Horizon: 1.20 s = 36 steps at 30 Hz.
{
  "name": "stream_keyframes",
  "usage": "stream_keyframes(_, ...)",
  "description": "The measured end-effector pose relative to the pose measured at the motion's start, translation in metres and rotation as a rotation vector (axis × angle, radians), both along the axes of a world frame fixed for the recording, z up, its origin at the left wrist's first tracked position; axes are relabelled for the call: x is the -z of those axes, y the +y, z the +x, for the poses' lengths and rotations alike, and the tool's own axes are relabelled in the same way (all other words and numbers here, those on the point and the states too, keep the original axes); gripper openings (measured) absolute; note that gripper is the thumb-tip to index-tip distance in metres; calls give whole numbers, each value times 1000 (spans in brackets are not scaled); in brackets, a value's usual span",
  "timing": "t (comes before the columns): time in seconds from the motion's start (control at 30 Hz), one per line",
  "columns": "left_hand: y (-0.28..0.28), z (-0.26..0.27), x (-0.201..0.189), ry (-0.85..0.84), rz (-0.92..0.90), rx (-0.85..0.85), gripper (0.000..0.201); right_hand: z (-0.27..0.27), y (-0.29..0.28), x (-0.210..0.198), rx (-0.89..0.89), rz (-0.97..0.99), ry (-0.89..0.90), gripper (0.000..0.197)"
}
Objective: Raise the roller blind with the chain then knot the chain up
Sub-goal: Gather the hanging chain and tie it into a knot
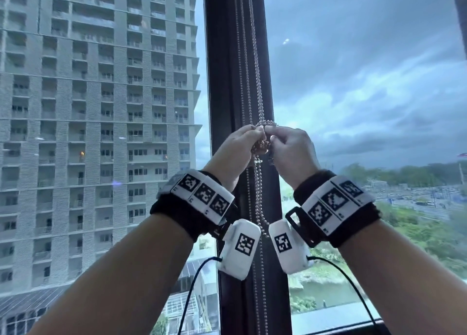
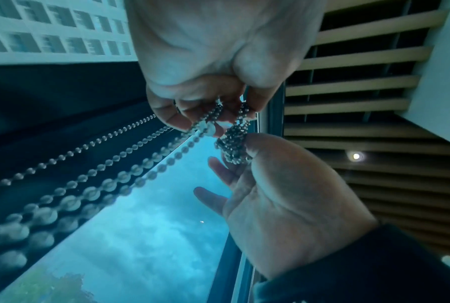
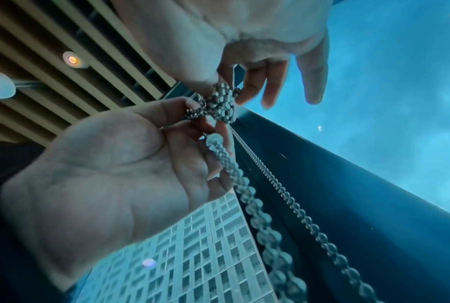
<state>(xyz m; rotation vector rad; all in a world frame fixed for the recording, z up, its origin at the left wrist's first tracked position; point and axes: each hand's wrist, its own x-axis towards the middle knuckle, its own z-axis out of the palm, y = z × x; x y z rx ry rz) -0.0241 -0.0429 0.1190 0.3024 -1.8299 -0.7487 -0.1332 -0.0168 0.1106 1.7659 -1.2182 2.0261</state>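
While both hands pinch the beaded chain (image 1: 258, 87), left hand (image 1: 236, 152) and right hand (image 1: 290, 150) grip its bunched knot (image 2: 233, 143); judged light, limp, slippery.

Chain (image 1: 258, 87) — top cut off; near beads blurred.

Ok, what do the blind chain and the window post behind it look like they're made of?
Chain: small round beads, silvery and shiny with bright glints, so probably metal, though metallised plastic can't be ruled out. Both hands pinch its bunched tangle. Window post: dark, smooth, straight-edged profile, likely painted or coated metal; unsure.
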Motion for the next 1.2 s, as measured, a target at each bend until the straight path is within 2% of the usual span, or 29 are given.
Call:
stream_keyframes(0.03,3,0,-1,-4,27,44,28,1,0,-2,-64,39,-5,30)
stream_keyframes(0.13,8,4,-2,-32,96,251,44,3,13,-7,-420,209,-115,28)
stream_keyframes(0.2,9,9,-2,-72,137,364,49,-2,19,-8,-480,310,-55,27)
stream_keyframes(0.27,8,15,-4,-128,163,406,45,-11,22,-10,-519,385,-27,28)
stream_keyframes(0.37,6,19,-5,-225,152,335,35,-17,23,-16,-492,446,-100,26)
stream_keyframes(0.43,6,19,-3,-268,117,252,18,-19,20,-17,-420,440,-79,21)
stream_keyframes(0.5,8,18,-1,-276,74,205,5,-16,19,-15,-425,438,-70,18)
stream_keyframes(0.67,9,16,1,-231,51,159,8,-15,17,-13,-481,420,-123,10)
stream_keyframes(0.8,5,20,-3,-244,128,168,27,-18,23,-11,-506,491,-25,8)
stream_keyframes(0.9,8,26,-9,-269,175,238,34,-24,22,-19,-583,527,-48,25)
stream_keyframes(0.97,10,29,-14,-283,173,264,30,-24,22,-22,-636,541,-70,22)
stream_keyframes(1.07,13,27,-14,-299,146,222,24,-17,22,-23,-671,493,-169,13)
stream_keyframes(1.2,6,27,-7,-229,107,96,18,-15,31,-33,-702,318,-375,27)
